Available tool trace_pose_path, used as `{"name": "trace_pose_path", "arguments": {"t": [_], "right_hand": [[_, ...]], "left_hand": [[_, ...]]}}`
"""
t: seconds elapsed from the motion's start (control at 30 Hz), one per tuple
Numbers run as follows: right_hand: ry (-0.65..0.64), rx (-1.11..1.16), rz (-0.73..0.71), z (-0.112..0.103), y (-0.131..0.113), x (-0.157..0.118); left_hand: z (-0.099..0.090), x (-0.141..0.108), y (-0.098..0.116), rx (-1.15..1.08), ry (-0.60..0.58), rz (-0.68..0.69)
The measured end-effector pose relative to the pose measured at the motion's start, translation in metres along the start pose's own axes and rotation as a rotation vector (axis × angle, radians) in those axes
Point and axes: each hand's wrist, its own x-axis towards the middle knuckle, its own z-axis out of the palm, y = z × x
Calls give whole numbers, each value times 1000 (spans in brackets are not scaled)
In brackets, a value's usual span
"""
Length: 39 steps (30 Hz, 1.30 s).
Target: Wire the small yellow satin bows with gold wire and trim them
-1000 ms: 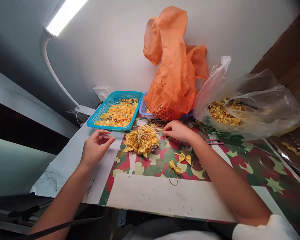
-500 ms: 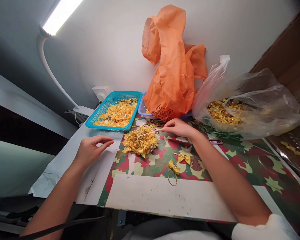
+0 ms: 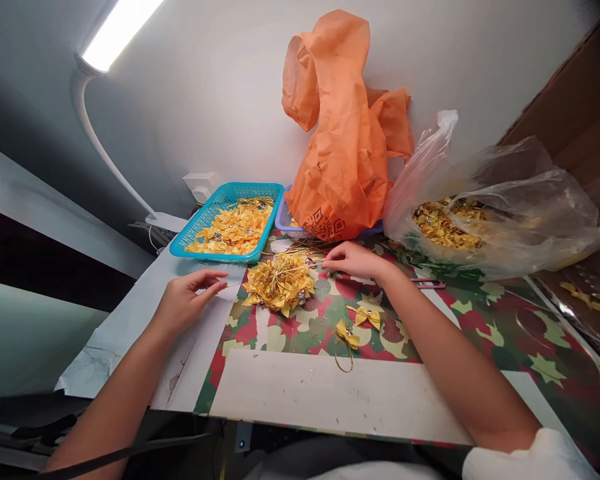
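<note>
A bundle of gold bows (image 3: 279, 285) with small silver bells lies on the patterned paper between my hands. A thin pale string (image 3: 293, 269) runs across its top. My left hand (image 3: 187, 298), left of the bundle, pinches one thin end of the string between thumb and fingertips. On the other side, my right hand (image 3: 353, 260) holds the string's other end in a closed pinch. Two loose items lie nearer the front: a gold bow (image 3: 367, 316) and another bow (image 3: 348, 335) with a looped gold tie.
Behind stands a turquoise basket (image 3: 261, 245) full of yellow bows. An orange bag (image 3: 343, 160) rests on a purple basket (image 3: 296, 231). At the right sits a clear plastic bag (image 3: 525, 220) with gold bows. A lit lamp (image 3: 123, 33) stands at the left.
The camera view has shifted very slightly. Both hands keep nearly the same places, with the string still between them.
</note>
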Motion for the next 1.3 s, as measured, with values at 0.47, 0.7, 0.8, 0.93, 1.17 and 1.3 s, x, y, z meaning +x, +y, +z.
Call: {"name": "trace_pose_path", "arguments": {"t": [0.47,0.7,0.8,0.93,1.17,1.3], "right_hand": [[36,-107,-1,0,-15,-2],[46,-267,35,-21,-42,-28],[77,-253,-43,-39,-62,-52],[180,-214,-106,-54,-69,-84],[184,-372,-115,-4,-14,-120],[262,-342,-193,24,14,-129]], "left_hand": [[9,8,23,9,-11,103],[6,-1,34,37,200,171],[9,-12,56,24,253,224],[27,-30,100,18,138,570],[84,-46,146,159,-386,962],[99,-45,150,161,-467,780]]}}
